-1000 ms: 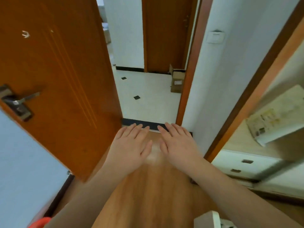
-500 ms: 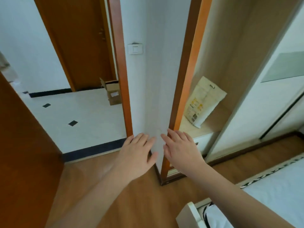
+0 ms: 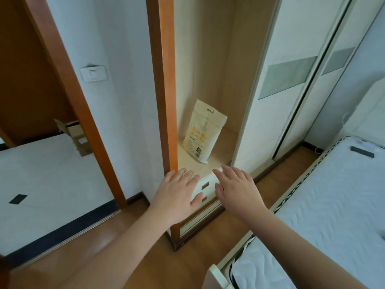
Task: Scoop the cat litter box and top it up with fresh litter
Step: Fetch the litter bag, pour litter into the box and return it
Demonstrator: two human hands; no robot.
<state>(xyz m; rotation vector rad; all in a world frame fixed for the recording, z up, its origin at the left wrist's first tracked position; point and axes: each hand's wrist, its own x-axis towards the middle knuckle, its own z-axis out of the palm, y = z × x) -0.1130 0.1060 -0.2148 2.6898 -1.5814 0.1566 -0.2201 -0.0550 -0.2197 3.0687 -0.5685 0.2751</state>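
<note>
- Head view, left hand: held out palm-down in front of the open wardrobe niche, fingers straight and slightly spread, gripping nothing. Its fingertips reach the level of the niche's front edge, just right of the orange wooden post. Contact with the shelf cannot be confirmed.
- Head view, right hand: extended palm-down beside the left hand, fingers straight and loosely fanned, holding nothing. The two hands are close together but apart; a drawer front shows in the gap between them.
- Litter bag: a cream-coloured pouch with yellow printed panels and a dark code square near its lower edge. It stands on the niche shelf, tilted back against the rear wall of the niche, beyond both hands and not touched by either.
- White drawers: located directly below the shelf, with two dark recessed handles visible between the hands.
- Sliding wardrobe doors: white with grey-green panels, to the right of the niche.
- Bed: white quilted mattress at lower right, with a dark flat object lying on it near the far end; what it is cannot be told.
- Light switch: white plate on the white wall left of the post.
- Doorway: at left, orange-framed, opening onto a white tiled floor with a black diamond inlay.
- Cardboard box: open, standing on that tiled floor just past the door frame.
- Litter box and scoop: neither appears in this view.
</note>
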